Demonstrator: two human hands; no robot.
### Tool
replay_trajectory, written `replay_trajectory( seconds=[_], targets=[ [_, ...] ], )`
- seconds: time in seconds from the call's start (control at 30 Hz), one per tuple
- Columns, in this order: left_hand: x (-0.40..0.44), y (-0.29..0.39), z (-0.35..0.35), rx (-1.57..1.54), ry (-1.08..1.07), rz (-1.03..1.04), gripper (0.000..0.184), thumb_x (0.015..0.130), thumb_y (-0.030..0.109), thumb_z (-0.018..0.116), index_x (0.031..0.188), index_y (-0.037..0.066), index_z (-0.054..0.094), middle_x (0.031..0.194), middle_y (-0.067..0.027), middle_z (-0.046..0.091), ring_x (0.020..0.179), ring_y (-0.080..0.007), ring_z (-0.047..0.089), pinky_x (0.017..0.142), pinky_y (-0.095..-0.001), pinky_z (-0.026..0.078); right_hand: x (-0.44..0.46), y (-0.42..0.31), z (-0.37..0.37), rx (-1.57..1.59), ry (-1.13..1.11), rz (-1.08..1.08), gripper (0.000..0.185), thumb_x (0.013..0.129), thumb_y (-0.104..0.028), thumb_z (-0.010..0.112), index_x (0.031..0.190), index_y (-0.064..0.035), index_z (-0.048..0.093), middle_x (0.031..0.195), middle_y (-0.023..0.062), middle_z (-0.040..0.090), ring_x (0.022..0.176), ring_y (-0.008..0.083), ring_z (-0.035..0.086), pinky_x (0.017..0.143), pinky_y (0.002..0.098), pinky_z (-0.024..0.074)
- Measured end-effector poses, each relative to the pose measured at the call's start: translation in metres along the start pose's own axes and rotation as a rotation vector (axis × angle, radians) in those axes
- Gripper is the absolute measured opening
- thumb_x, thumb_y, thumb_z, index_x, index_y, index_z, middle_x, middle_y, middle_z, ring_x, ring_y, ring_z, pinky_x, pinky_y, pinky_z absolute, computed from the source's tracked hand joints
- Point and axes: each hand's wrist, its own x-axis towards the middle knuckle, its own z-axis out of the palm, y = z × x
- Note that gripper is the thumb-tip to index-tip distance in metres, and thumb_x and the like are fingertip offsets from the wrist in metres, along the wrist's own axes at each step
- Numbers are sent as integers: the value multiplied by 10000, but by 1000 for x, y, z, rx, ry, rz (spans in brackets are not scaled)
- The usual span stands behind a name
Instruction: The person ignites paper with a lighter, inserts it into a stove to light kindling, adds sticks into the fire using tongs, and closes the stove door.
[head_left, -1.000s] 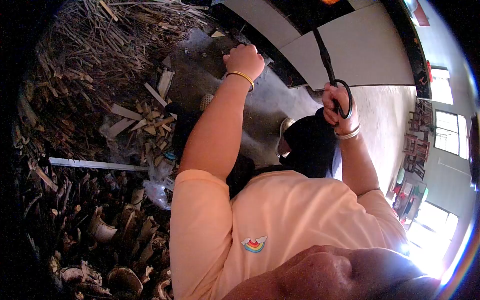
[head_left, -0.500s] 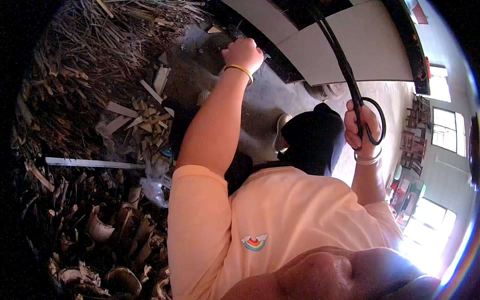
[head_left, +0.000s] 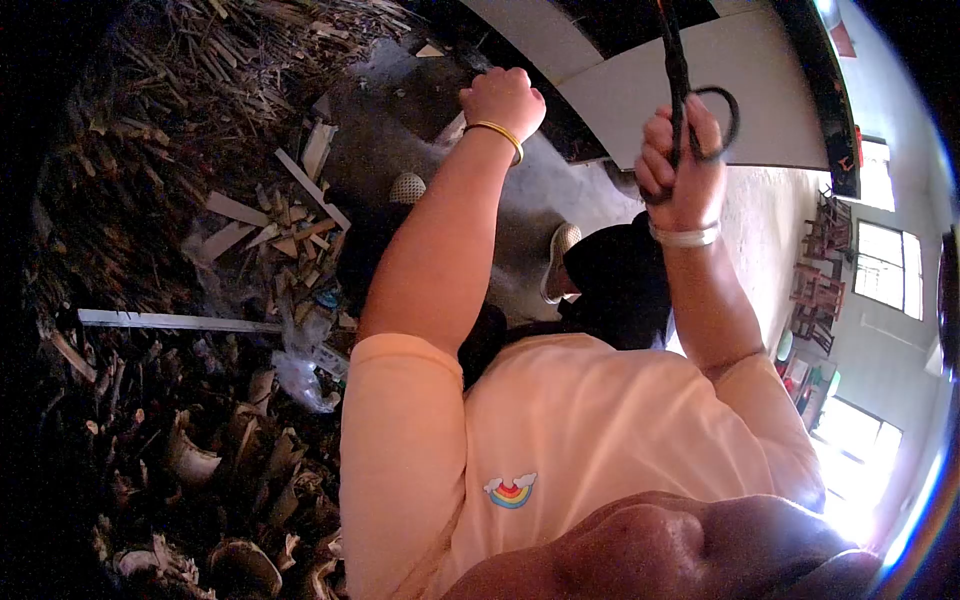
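Note:
My left hand [head_left: 503, 103], with a gold bracelet at the wrist, is closed beside the lower edge of the tiled stove. Its curled fingers hide whatever may be in them. A pale piece [head_left: 455, 128] shows near its wrist; whether it touches the hand I cannot tell. With my right hand [head_left: 685, 165], which wears a pale bangle, I grip black fire tongs [head_left: 676, 70] by their looped handles. The tongs point up past the white-tiled stove front [head_left: 700, 95] toward its dark part; their tips are out of view.
Dry twigs [head_left: 200, 120] are heaped at the upper left. Short split wood pieces [head_left: 290, 225] lie on the floor beside a clear plastic bag [head_left: 302, 380]. A pale strip [head_left: 180, 320] crosses above stacked bamboo stubs [head_left: 190, 450]. Wooden stools [head_left: 815, 285] stand by the far windows.
My right hand has moved up and left with the tongs, which now stand more upright. The left hand has shifted slightly right and stays closed.

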Motion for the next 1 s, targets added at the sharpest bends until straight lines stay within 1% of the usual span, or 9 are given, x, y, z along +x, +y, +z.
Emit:
replay_trajectory(
  seconds=[0.47,0.57,0.63,0.7,0.77,0.83,0.9,0.97,1.0],
  targets=[
    [6,-13,-5,-81,19,-31,276,835,249,506,977,68,661,1076,-160,614,1021,-340,574,860,-489,444,142,39,-16,-235,77,-59,220,871,-296,531,758,-123,458,548,-10,382,362,101,303,348,268,232],
    [5,-9,-2,-77,32,-20,275,829,244,508,977,71,661,1072,-158,616,1020,-342,571,859,-491,443,154,48,-29,-259,90,-9,198,877,-283,515,787,-109,486,545,2,390,353,108,313,341,271,238],
    [5,-7,0,-78,35,-14,273,825,242,509,977,73,661,1069,-158,616,1019,-342,571,859,-493,443,158,53,-33,-500,31,-101,260,857,-262,513,778,-15,509,548,67,475,365,149,426,337,311,313],
    [6,-7,1,-89,23,-2,267,821,241,513,969,76,662,1063,-156,616,1017,-344,570,859,-492,442,159,59,-32,-542,125,-86,316,854,-277,528,716,5,494,519,74,461,363,164,450,345,316,344],
    [5,-7,4,-91,73,5,259,812,249,521,954,97,676,1040,-158,633,991,-359,589,845,-490,462,156,63,-28,-536,207,-78,341,907,-345,482,743,-45,477,554,45,444,343,123,345,337,287,280],
    [5,-6,6,-95,124,14,252,803,256,529,940,117,689,1016,-159,650,964,-374,607,831,-487,482,156,63,-33,-836,26,-346,402,916,-369,462,689,-37,450,555,61,450,337,130,355,329,295,285],
    [7,-4,7,-73,112,4,255,809,267,533,948,121,688,1020,-155,650,968,-368,606,827,-482,484,152,60,-28,-625,182,-138,418,922,-372,442,664,-43,427,545,63,441,329,132,348,323,294,281],
    [7,-3,7,-80,107,9,255,808,267,533,949,122,688,1017,-156,650,964,-369,607,826,-481,485,179,74,-59,-864,-28,-523,413,923,-382,431,673,-53,421,533,57,432,323,131,343,317,293,280],
    [8,-3,7,-85,100,11,254,808,267,533,950,123,687,1015,-157,650,960,-369,607,825,-480,486,163,64,-40,-671,78,-304,454,892,-420,490,658,-33,463,525,61,451,337,146,390,329,304,306]
  ],
)
